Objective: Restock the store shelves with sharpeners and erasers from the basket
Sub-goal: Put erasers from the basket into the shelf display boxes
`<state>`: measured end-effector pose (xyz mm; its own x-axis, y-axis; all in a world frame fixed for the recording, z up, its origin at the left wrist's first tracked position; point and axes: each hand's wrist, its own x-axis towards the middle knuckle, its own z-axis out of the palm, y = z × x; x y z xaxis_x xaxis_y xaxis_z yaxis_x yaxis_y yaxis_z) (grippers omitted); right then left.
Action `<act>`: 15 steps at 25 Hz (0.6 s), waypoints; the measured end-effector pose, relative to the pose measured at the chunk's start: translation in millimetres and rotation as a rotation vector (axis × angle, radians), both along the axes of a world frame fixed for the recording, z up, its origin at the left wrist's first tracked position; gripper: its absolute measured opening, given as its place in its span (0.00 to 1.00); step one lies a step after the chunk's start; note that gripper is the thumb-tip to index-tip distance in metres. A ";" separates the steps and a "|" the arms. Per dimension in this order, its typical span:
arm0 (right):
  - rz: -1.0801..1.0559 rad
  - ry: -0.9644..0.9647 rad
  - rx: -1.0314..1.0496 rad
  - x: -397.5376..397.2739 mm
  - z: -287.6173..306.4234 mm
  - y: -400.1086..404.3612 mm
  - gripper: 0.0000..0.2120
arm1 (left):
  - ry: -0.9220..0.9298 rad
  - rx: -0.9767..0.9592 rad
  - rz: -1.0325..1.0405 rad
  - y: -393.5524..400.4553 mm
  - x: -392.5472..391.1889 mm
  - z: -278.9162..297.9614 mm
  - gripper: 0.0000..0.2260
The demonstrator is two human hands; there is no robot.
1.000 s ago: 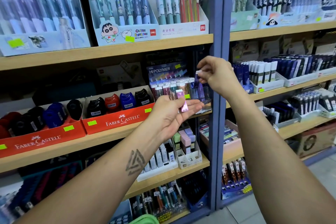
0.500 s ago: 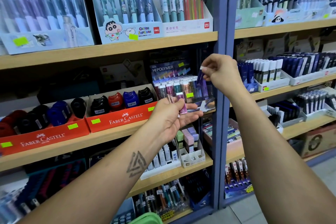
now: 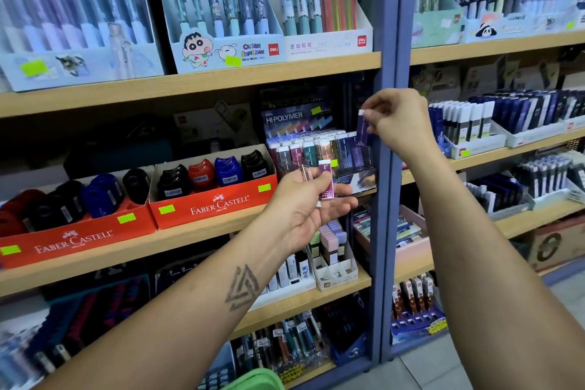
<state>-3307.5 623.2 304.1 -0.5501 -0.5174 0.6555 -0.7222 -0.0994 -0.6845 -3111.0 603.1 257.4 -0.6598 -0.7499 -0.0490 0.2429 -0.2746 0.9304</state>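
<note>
Pinching a purple eraser (image 3: 362, 127) by its white upper end, the right hand (image 3: 399, 123) holds it upright, long axis near vertical, its lower end just above the far-right slot of the tray (image 3: 319, 152) of Hi-Polymer erasers. That slot lies at about six o'clock from the pinching fingertips, so my guess is the coming move is a short straight drop with the axis kept vertical to clear the neighbouring sleeves. Of the two, the right hand is clearly nearer the tray's right end. The left hand (image 3: 305, 207) waits palm-up at about seven o'clock from the right, its thumb curled over two more erasers: a pink one (image 3: 326, 180) standing tilted and a rose-gold one (image 3: 305, 171) beside it, both just in front of the tray. These erasers are small slim blocks in glossy metallic sleeves with white ends showing. At six o'clock in the frame a green basket (image 3: 256, 380) rim peeks in.
</note>
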 end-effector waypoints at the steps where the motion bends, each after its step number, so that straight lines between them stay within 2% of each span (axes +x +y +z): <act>1: 0.033 -0.032 -0.032 1.2 4.0 2.7 0.04 | -0.005 -0.009 0.005 -0.8 0.9 0.0 0.10; 3: 0.216 -0.134 -0.027 6.6 14.4 11.3 0.01 | -0.004 -0.023 0.014 -2.1 3.0 0.5 0.10; 7: 0.545 -0.220 0.173 20.6 16.8 17.8 0.06 | 0.087 0.008 0.007 -3.7 7.0 4.3 0.11; 10: 0.613 -0.235 0.185 27.9 12.5 14.1 0.07 | 0.137 0.013 0.004 -3.7 8.3 5.1 0.11; 15: 0.702 -0.229 0.203 29.3 11.2 14.7 0.07 | 0.129 -0.010 0.037 -3.5 9.4 3.6 0.06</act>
<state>-3278.1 637.9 315.3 -0.1587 -0.8939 0.4193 -0.3744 -0.3385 -0.8633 -3101.6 599.6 261.0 -0.6318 -0.7740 0.0421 0.3707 -0.2541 0.8933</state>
